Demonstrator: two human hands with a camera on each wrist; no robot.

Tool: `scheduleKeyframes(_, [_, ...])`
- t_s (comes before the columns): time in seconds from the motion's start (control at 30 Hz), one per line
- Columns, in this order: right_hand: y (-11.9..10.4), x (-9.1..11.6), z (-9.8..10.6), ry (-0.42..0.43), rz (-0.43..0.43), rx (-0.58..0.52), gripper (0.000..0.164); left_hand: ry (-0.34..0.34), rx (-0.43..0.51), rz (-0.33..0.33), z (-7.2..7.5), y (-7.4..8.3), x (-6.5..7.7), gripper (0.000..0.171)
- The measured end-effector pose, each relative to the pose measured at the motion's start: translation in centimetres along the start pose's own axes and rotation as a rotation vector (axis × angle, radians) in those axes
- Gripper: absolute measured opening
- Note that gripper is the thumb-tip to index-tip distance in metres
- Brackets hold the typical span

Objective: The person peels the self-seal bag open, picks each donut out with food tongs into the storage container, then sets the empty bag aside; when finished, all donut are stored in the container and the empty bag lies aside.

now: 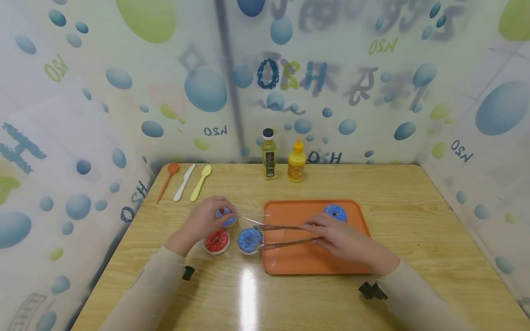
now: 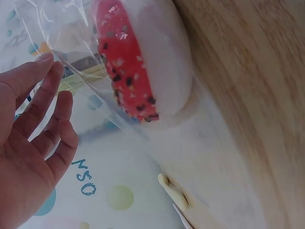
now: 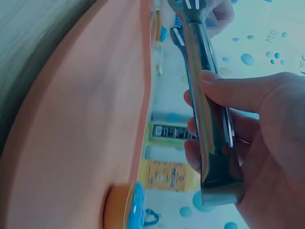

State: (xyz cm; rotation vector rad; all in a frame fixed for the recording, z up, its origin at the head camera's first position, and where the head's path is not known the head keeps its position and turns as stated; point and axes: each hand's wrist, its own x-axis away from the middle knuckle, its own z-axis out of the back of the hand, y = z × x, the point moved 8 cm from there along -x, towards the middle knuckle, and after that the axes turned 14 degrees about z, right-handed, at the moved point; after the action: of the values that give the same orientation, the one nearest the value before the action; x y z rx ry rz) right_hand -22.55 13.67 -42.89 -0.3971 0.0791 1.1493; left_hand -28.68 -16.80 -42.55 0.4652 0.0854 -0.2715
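Note:
In the head view my left hand [image 1: 210,216] is over the left group of donuts. Its thumb and fingertip pinch the edge of a clear plastic bag [image 2: 109,102], through which a red sprinkled donut [image 2: 126,62] shows. Beside that red donut lies a blue donut [image 1: 250,241], and another blue donut [image 1: 226,218] is partly covered by my left hand. With my right hand [image 1: 337,234] I hold metal tongs [image 3: 209,119] whose forked ends are spread apart and point left, near the middle blue donut. A further blue donut [image 1: 334,213] sits on the orange tray [image 1: 290,262], behind my right hand.
An oil bottle [image 1: 269,156] and a yellow squeeze bottle [image 1: 296,162] stand at the table's back edge. An orange spoon [image 1: 167,181], a white knife [image 1: 184,183] and a yellow spoon [image 1: 200,183] lie at the back left. Patterned walls enclose the wooden table [image 1: 414,257].

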Motion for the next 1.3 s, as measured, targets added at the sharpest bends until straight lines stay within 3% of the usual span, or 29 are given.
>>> scheduleKeyframes(0.3, [1.2,4.8,2.3,0.084,0.008,0.052,0.055,-0.006,0.007,-0.008,0.0,0.0,-0.1,0.004])
scheduleKeyframes(0.67, [3.0,10.6,5.2,0.124,-0.085,0.099,0.061,-0.004,-0.003,-0.026,0.0,0.1,0.0,0.005])
scheduleKeyframes(0.97, [4.4,15.0,7.3,0.100,-0.142,0.089,0.065,-0.002,-0.009,-0.019,-0.1,0.2,-0.1,0.007])
scheduleKeyframes(1.3, [5.5,17.9,7.9,0.074,-0.145,0.055,0.064,-0.016,-0.006,-0.023,-0.2,0.2,-0.2,0.006])
